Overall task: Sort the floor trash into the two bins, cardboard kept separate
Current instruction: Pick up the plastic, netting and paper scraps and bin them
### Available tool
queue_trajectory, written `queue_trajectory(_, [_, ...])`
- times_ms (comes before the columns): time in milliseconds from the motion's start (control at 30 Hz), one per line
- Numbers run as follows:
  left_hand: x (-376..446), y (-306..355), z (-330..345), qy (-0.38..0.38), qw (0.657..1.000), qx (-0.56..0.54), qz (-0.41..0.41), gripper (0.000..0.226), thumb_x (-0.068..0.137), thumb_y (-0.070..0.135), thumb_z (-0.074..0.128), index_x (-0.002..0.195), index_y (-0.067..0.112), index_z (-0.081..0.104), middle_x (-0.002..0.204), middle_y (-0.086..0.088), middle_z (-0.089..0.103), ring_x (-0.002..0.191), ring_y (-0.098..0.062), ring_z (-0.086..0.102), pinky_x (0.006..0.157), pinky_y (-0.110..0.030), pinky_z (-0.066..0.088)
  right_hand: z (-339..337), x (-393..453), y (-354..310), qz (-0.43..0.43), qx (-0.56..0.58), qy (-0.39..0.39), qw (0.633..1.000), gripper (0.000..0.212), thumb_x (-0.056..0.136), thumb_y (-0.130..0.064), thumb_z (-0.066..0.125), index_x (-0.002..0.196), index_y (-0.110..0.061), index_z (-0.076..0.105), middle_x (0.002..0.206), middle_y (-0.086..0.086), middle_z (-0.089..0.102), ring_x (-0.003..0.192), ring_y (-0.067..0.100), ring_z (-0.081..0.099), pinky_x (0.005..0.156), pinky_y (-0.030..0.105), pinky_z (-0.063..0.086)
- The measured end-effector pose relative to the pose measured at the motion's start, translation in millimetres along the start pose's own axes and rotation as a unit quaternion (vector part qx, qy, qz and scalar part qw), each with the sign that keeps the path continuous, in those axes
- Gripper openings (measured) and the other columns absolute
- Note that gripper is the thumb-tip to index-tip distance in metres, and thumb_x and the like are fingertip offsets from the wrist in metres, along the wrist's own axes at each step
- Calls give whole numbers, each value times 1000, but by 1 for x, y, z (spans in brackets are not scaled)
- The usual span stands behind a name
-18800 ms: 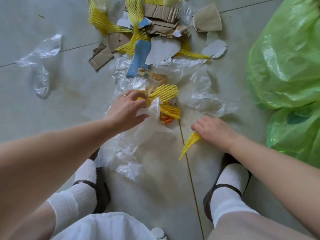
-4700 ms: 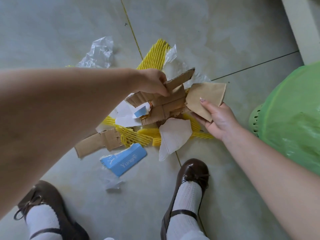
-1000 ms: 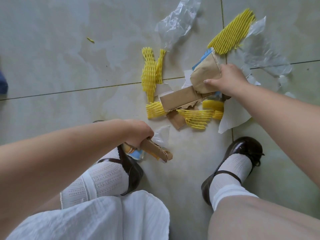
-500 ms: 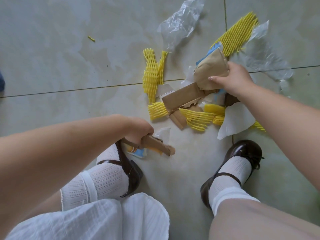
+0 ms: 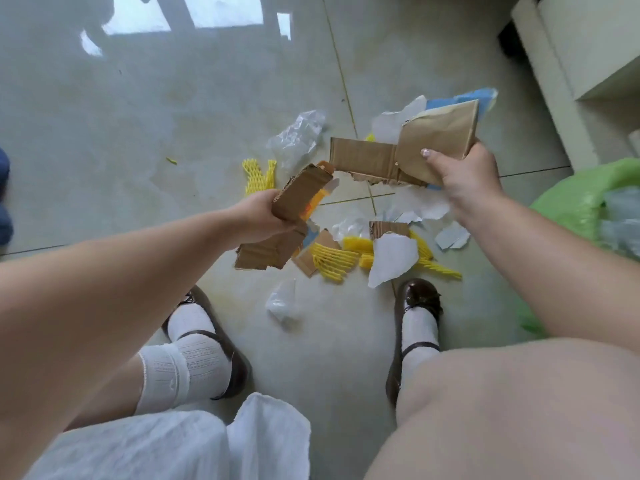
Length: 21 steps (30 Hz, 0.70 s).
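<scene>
My left hand point(image 5: 258, 216) grips a bunch of torn brown cardboard strips point(image 5: 294, 199), lifted above the floor. Raised at the upper right, my right hand point(image 5: 462, 176) holds a stack of brown cardboard pieces point(image 5: 408, 150) with white and blue card behind them. Below the hands, on the tiled floor, lie yellow foam netting point(image 5: 334, 261), white paper scraps point(image 5: 391, 258), small cardboard bits point(image 5: 386, 228) and clear plastic film point(image 5: 298, 138). A bin lined with a green bag point(image 5: 575, 202) stands at the right edge, with clear plastic inside it.
My two brown shoes with white socks point(image 5: 417, 303) stand just below the trash pile. A pale cabinet or wall base point(image 5: 571, 64) fills the upper right corner. A dark blue thing point(image 5: 4, 202) shows at the left edge. More yellow netting point(image 5: 258, 173) lies left of the pile.
Both hands have risen from the floor with their cardboard. The view has tilted up and to the right, bringing the green-lined bin into sight.
</scene>
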<state>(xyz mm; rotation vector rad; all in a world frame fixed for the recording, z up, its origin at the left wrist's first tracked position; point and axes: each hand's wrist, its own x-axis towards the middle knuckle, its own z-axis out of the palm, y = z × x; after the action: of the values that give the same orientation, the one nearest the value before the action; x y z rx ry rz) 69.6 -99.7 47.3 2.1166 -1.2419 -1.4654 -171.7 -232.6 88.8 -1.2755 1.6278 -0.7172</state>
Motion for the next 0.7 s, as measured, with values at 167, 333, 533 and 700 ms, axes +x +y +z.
queue_trajectory(167, [-25,77,17,26,992,-119,34,46,66,17,56,112,21,56,104,-12,67,97,-30,66,88,-48,54,-78,-44,-28,28,119,49,991,15,81,-7,68,80,-17,57,94,3,66,95,22,65,95,40,52])
queue_trajectory(333, [-67,178,57,39,973,-199,113,30,82,-1,52,102,20,58,104,-8,67,97,-25,64,90,-38,52,-168,-102,-38,10,152,140,978,15,84,-7,64,78,-18,55,103,8,65,96,23,63,94,40,52])
queue_trajectory(533, [-133,278,111,-4,952,-205,228,30,81,-2,51,101,19,61,106,-10,68,99,-26,65,92,-44,53,-276,-184,-46,-12,158,260,952,19,81,-14,66,98,-14,56,111,9,64,103,25,62,94,38,51])
queue_trajectory(700, [-187,323,155,-68,932,-192,299,28,80,3,54,100,20,62,107,-9,68,101,-27,64,94,-44,52,-342,-253,-37,-10,133,338,932,30,61,-32,65,89,-20,60,99,7,69,93,27,66,89,48,54])
